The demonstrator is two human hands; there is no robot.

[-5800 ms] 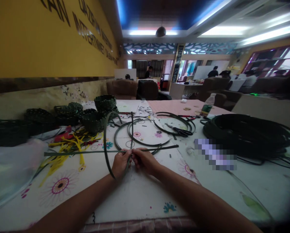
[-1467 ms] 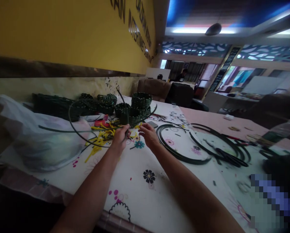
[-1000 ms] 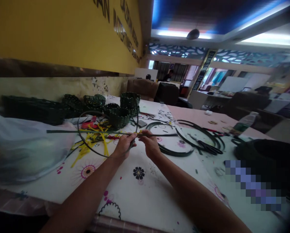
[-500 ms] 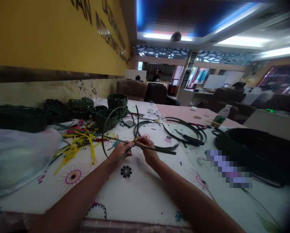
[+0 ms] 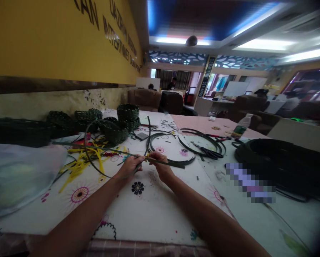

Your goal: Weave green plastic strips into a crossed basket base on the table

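Over the middle of the table, my left hand (image 5: 131,166) pinches dark green flat strips (image 5: 173,164) where they cross. My right hand (image 5: 160,165) is closed on the same strips, close beside the left. A small yellow piece (image 5: 146,157) shows at the crossing between my fingertips. One strip end stands upright above the hands, another reaches far left, and one bends into a wide loop left of my left hand. Behind the hands lie more coiled green strips (image 5: 181,163). The fingertips' exact hold on the yellow piece is partly hidden.
Woven dark green baskets (image 5: 128,112) stand at the back left near yellow strips (image 5: 78,171) and a plastic bag (image 5: 20,178). Scissors (image 5: 209,152), a bottle (image 5: 241,126) and a large dark coil (image 5: 278,164) lie to the right. A person (image 5: 173,84) is far behind.
The looped strip has swung left and widened. The strip end on the right has drawn slightly leftward. Both hands stay closed close together, and the view has shifted a little.
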